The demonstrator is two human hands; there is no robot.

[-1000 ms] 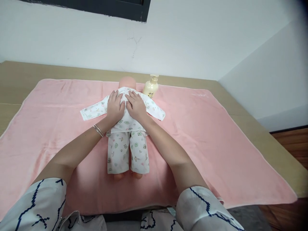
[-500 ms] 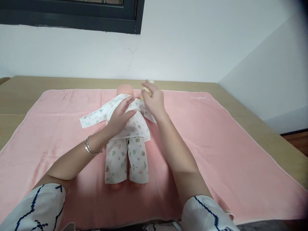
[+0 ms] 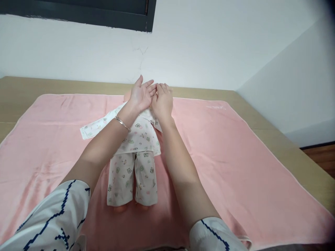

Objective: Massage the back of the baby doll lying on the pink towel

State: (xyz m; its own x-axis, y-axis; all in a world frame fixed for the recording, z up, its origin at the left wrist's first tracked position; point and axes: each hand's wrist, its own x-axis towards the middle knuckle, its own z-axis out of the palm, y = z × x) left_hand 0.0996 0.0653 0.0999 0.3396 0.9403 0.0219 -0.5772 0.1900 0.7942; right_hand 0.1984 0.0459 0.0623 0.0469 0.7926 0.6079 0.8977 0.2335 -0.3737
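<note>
On a pink blanket (image 3: 222, 157) lies a doll in a white printed shirt (image 3: 141, 134) and matching trousers (image 3: 146, 177), its feet toward me. One long sleeve (image 3: 92, 129) stretches out to the left. Over the doll's head end, my left hand (image 3: 142, 94) is turned palm up with its fingers spread; it wears no visible object in the palm. My right hand (image 3: 162, 101) is beside it, back toward me, fingers bent together and meeting the left fingertips. Whatever lies under the right fingers is hidden. Most of the doll's head is covered by my hands.
The blanket is spread over a wooden table (image 3: 264, 130). A white wall (image 3: 196, 52) rises behind the far edge, with a dark window frame (image 3: 117, 19) at the upper left. A silver bracelet (image 3: 122, 123) circles my left wrist.
My left hand has moved up and away from the doll's chest, turning palm up. My right hand has shifted slightly left, and the two hands have come together. A yellowish thing by the right hand is now hidden.
</note>
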